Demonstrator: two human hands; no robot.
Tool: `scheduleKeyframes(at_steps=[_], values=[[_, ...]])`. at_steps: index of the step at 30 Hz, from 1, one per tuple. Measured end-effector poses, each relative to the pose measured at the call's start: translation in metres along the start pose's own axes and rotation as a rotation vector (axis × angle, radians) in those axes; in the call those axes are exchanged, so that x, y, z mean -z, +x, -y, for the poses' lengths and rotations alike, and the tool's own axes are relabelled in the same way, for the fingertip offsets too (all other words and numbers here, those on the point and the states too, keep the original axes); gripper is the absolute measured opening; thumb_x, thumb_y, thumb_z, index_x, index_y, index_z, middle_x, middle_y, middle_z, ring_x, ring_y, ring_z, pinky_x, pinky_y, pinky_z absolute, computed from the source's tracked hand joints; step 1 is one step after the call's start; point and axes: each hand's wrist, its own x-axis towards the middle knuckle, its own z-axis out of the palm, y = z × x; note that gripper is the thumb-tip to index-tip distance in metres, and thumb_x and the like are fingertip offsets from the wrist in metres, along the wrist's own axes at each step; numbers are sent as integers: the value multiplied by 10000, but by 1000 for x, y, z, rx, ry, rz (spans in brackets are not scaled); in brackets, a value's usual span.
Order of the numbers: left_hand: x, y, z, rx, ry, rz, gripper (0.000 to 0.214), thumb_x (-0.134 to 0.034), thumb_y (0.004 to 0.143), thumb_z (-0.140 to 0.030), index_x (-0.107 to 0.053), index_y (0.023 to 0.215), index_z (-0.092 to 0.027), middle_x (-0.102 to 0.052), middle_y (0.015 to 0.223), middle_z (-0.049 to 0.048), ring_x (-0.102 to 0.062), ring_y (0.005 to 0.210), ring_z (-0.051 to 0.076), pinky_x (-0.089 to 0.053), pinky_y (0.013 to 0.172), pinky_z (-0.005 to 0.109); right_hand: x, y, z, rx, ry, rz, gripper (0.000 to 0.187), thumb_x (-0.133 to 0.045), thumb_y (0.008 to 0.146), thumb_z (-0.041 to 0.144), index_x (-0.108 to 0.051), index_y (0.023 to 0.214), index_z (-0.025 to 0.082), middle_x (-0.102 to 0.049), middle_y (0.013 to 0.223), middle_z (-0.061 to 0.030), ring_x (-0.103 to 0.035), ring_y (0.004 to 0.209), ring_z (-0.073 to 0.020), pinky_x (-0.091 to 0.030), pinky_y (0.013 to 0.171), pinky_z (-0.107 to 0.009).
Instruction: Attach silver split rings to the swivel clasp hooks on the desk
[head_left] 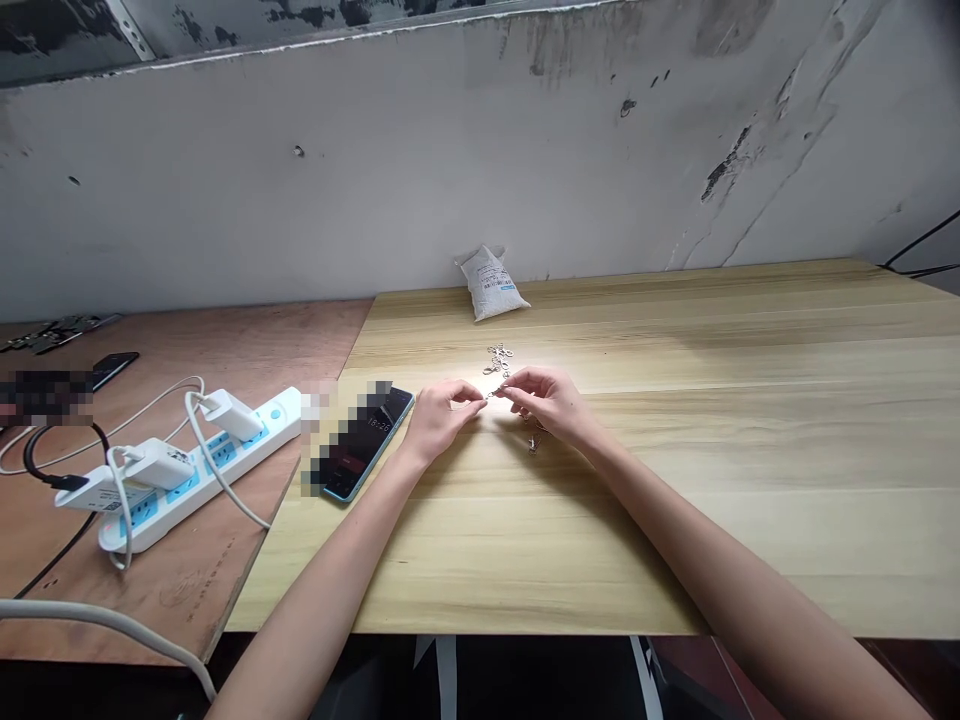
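Note:
My left hand (pixel 442 412) and my right hand (pixel 546 398) meet over the light wooden table (pixel 675 480), fingertips pinched together on a tiny metal piece (pixel 493 394). Which small part each hand grips is too small to tell apart. Just beyond the fingertips lies a small heap of silver metal rings (pixel 499 358). Another small metal bit (pixel 533 443) lies under my right wrist.
A phone (pixel 365 441) lies left of my left hand. A small white bag (pixel 491 284) leans by the wall. On the brown board (pixel 247 350) at left sits a white power strip (pixel 191 468) with chargers and cables.

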Motion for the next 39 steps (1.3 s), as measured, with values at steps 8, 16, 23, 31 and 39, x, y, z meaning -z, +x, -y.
scheduleKeyframes(at_steps=[8,16,23,31,39], values=[[0,0,2,-131,119,-27,8,-721,825,-227,-718,826,-219,-727,1025,35,-605,1022,217,-491,916,390,-2,0,-2,222,-288,-78,155,-651,870,359,-733,854,228,-720,963,-66,-655,933,-209,-510,825,-359],[2,-1,-1,-184,246,-65,46,-704,845,-251,-712,802,-235,-677,1132,34,-527,1138,236,-435,981,419,0,1,-4,300,-445,-125,100,-649,877,284,-732,845,239,-713,1064,-75,-630,1022,-237,-455,927,-440],[1,-2,-2,-215,300,-57,58,-692,854,-250,-705,801,-230,-659,1174,40,-503,1196,249,-420,996,430,1,1,-5,267,-441,-82,97,-649,868,280,-729,827,241,-706,1089,-75,-611,1060,-245,-456,923,-445],[1,-2,0,-227,301,-56,63,-689,854,-244,-699,794,-226,-650,1187,45,-490,1223,258,-411,1019,442,0,-1,-3,231,-415,-85,120,-638,876,313,-724,840,237,-685,1116,-87,-604,1092,-248,-472,916,-455],[1,-2,-4,-258,203,-53,46,-698,851,-248,-696,810,-227,-645,1190,45,-479,1227,241,-398,1048,436,-1,1,-11,122,-500,-108,127,-639,843,290,-743,807,227,-695,1058,-91,-609,1058,-254,-476,902,-429]])
